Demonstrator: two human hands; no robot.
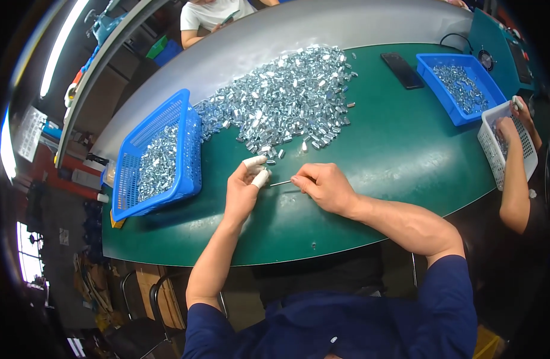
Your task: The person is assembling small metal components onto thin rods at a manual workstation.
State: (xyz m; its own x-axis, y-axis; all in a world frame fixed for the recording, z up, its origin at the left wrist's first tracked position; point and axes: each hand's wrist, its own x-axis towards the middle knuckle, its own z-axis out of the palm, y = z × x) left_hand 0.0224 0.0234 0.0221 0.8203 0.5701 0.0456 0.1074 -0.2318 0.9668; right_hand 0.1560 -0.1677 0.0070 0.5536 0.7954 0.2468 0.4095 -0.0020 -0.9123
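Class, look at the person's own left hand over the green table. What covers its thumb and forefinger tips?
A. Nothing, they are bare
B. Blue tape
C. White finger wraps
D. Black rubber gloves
C: the left hand has white finger wraps on its thumb and forefinger, pinching a small metal part near the pile of shiny metal pieces, while the right hand holds a thin metal pin.

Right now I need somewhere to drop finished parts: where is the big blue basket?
In the head view the blue basket sits on the green table, left of the left hand, beside the pile of metal parts.
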